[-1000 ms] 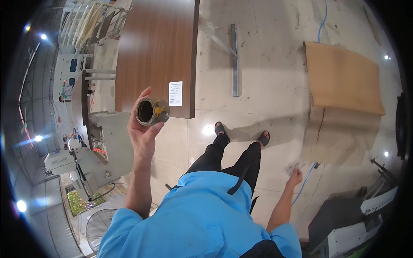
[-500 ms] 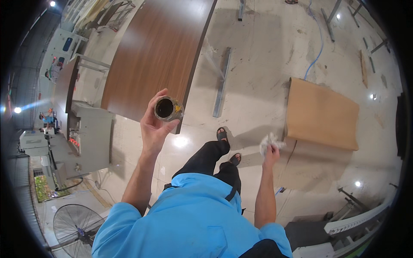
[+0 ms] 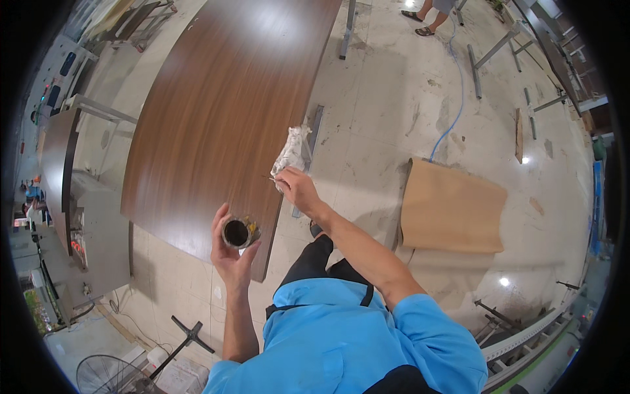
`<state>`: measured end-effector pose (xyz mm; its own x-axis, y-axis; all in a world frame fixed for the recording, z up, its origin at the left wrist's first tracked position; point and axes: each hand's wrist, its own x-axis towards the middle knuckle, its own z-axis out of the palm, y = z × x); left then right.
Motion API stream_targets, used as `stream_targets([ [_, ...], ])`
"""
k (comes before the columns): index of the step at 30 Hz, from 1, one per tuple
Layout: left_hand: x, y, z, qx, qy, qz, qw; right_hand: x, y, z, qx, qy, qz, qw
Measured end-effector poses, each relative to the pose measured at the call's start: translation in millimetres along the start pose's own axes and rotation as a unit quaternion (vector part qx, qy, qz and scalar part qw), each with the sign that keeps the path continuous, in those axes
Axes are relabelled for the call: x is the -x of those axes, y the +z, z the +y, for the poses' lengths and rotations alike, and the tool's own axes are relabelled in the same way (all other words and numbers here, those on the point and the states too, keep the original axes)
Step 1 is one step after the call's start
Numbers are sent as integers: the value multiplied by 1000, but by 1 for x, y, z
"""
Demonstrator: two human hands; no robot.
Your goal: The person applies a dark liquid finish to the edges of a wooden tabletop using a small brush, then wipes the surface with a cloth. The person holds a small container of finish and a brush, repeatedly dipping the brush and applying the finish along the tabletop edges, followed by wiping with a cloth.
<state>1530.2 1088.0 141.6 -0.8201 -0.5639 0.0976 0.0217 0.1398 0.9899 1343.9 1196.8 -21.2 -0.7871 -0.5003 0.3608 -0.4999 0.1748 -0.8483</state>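
Observation:
A glass jar (image 3: 237, 233) with dark contents and a yellow patch on its side is gripped by my left hand (image 3: 231, 261), its open mouth facing up. Fingers and thumb wrap round the jar above the near end of a wood-grain panel (image 3: 197, 131). My right hand (image 3: 302, 189) is closed on a crumpled white rag (image 3: 291, 152) by the panel's right edge. Something thin and pale sticks out at those fingertips, too small to name. Whether the rag touches the panel I cannot tell.
Brown sheet material (image 3: 453, 207) lies on the floor to the right, with a blue hose (image 3: 459, 92) running beyond it. Another person's feet (image 3: 420, 23) stand at the far right. A pedestal fan (image 3: 111, 377) is at the lower left. A metal bar (image 3: 315, 131) lies beside the panel.
My right hand has swung left and forward with the rag, from over the floor to the panel's edge. The jar sits slightly lower in view. Another person's legs have come into view.

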Motion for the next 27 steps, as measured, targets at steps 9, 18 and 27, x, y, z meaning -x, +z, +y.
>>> stream_targets([
  [9, -61, 26, -5, -35, -17, 26, 999, -106, -21, 77, 92, 18, 87, 992],
  [18, -164, 154, -7, -11, 12, -6, 1000, -258, -304, 265, 96, 253, 243, 931],
  [27, -302, 338, 6, 41, -5, -43, 998, -228, -476, 309, -156, 354, 254, 887],
])
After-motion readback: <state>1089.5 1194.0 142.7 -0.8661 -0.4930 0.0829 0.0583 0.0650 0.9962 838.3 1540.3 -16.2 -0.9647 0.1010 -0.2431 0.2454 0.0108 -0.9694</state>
